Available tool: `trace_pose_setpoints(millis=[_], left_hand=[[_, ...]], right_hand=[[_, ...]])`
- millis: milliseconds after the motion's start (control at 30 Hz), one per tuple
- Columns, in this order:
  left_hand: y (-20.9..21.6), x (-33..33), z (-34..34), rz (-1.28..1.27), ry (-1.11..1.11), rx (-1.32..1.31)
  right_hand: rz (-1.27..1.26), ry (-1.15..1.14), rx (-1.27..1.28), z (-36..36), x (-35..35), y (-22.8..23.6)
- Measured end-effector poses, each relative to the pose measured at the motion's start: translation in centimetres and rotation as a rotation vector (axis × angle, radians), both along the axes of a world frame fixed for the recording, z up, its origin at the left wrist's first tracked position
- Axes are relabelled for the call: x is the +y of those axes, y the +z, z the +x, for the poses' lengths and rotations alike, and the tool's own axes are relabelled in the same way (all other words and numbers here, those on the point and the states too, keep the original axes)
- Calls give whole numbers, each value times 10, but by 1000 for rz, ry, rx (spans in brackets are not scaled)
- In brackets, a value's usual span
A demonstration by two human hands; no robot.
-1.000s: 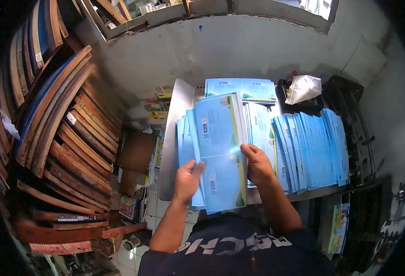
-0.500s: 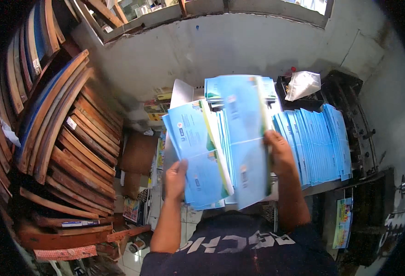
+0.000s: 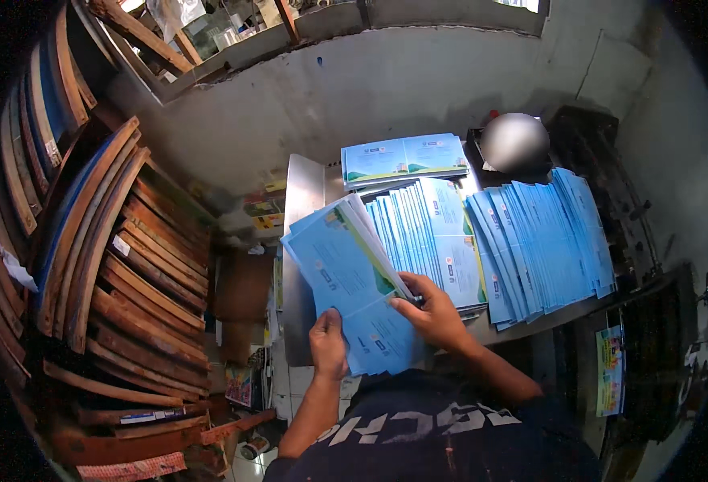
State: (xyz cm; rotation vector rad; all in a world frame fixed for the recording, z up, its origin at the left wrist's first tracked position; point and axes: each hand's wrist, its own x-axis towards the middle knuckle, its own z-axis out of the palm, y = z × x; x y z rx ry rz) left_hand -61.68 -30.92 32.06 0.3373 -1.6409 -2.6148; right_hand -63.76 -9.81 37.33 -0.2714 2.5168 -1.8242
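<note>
My left hand (image 3: 330, 345) is closed on the lower left edge of a stack of blue printed sheets (image 3: 338, 273), its thumb on top. At the stack's right edge, my right hand (image 3: 432, 315) grips with thumb above and fingers beneath. The sheets are slightly fanned, tilted, and carry a green and yellow border. Just beyond them, a row of overlapping blue sheets (image 3: 406, 229) lies on the metal table (image 3: 296, 321), with one sheet face up at its right end (image 3: 454, 233).
Another blue pile (image 3: 406, 154) lies at the back, and a fanned row (image 3: 538, 241) at the right. Behind that row stands a black tray (image 3: 474, 153) with a blurred pale object (image 3: 514, 142). Wooden frames (image 3: 145, 297) fill racks at the left. Dark machinery (image 3: 611, 169) flanks the right.
My right hand has moved left from the blurred sheets it held apart to the edge of the stack in my left hand. The middle row is now uncovered.
</note>
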Motion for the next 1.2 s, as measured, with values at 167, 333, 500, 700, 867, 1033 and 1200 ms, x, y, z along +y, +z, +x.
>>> trace_pose_setpoints(millis=[167, 333, 500, 700, 867, 1033, 1200], left_hand=[[-15, 0, -6, -72, 43, -53], [-11, 1, -2, -100, -4, -34], [-16, 2, -1, -197, -29, 1], [-7, -1, -6, 37, -127, -84], [-21, -7, -8, 33, -188, -45], [-6, -7, -1, -2, -235, 46], [-28, -15, -5, -183, -244, 131]], right_hand=[[61, 45, 65, 3, 9, 9], [6, -3, 76, 18, -3, 19], [-595, 188, -650, 3, 1, -1], [-691, 60, -832, -2, 1, -2], [-600, 121, -615, -5, -1, -25], [-708, 13, -553, -6, -1, -14], [-535, -45, -498, -3, 7, -11]])
